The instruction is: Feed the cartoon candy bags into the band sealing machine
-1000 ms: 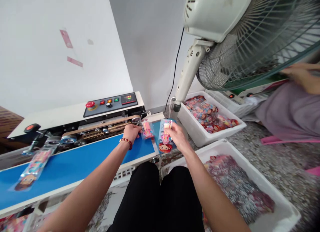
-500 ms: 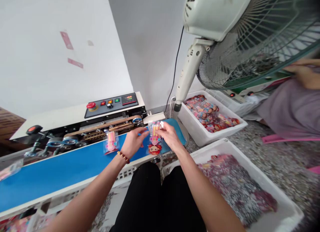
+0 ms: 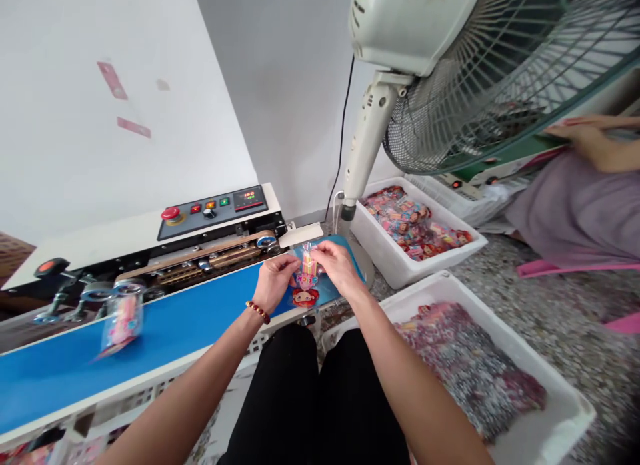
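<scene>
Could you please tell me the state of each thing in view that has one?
Held packet: filled; top sealed or open, cannot tell.
Left hand: pinching its left edge.
Right hand: pinching its upper right edge.
Belt packet: lying on the blue belt.
Display: lit.
Far bin: uncovered, holding packets.
Near bin: uncovered, holding a pile.
Fan: running or stopped, cannot tell.

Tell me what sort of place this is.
Probably a packing workshop: a machine with a control panel stands along a blue conveyor belt, and white bins hold piles of colourful packets.
</scene>
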`<action>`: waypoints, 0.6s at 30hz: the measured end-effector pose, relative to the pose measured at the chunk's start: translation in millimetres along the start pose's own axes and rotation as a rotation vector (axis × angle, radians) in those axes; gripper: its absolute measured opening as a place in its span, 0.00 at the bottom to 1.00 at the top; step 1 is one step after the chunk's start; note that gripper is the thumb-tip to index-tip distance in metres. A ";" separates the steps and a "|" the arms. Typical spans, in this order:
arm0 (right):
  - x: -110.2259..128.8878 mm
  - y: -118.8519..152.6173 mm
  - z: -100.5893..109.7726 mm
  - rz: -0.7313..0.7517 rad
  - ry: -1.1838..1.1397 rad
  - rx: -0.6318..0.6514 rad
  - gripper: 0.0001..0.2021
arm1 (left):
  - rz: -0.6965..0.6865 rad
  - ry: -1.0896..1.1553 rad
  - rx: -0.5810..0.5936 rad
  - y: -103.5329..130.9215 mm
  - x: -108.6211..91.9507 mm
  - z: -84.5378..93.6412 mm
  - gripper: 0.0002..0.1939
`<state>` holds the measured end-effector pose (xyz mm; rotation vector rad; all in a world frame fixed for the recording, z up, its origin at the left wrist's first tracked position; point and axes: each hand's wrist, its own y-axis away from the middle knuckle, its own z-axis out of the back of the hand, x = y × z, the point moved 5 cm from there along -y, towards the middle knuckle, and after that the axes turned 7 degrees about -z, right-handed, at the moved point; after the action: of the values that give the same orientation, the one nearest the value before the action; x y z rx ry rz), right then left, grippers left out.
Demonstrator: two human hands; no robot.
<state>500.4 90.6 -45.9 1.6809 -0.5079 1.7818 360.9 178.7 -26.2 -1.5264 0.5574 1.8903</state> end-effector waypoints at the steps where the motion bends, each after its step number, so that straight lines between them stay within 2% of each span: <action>1: 1.2 -0.9 -0.4 0.018 0.025 -0.012 0.12 | 0.019 0.015 0.000 0.1 2.0 -1.0 0.15; 4: 2.9 -2.9 1.2 0.050 0.070 -0.045 0.12 | 0.119 0.054 0.012 -4.7 9.3 -4.0 0.14; 8: -3.5 -1.5 9.4 -0.045 -0.074 -0.074 0.14 | 0.312 0.037 -0.056 -23.3 17.6 1.2 0.11; 11: -7.3 6.6 18.6 -0.079 -0.146 -0.122 0.17 | 0.389 -0.035 -0.134 -35.7 21.0 12.6 0.09; 15: -7.4 28.8 28.4 -0.034 -0.185 -0.145 0.20 | 0.407 -0.062 -0.159 -36.7 27.5 27.8 0.10; 18: -11.3 56.1 40.4 -0.003 -0.239 -0.201 0.22 | 0.405 -0.109 -0.198 -32.6 33.4 50.9 0.12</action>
<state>492.5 21.0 -44.6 1.7578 -0.7619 1.4806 344.2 243.2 -44.4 -1.5042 0.6873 2.3827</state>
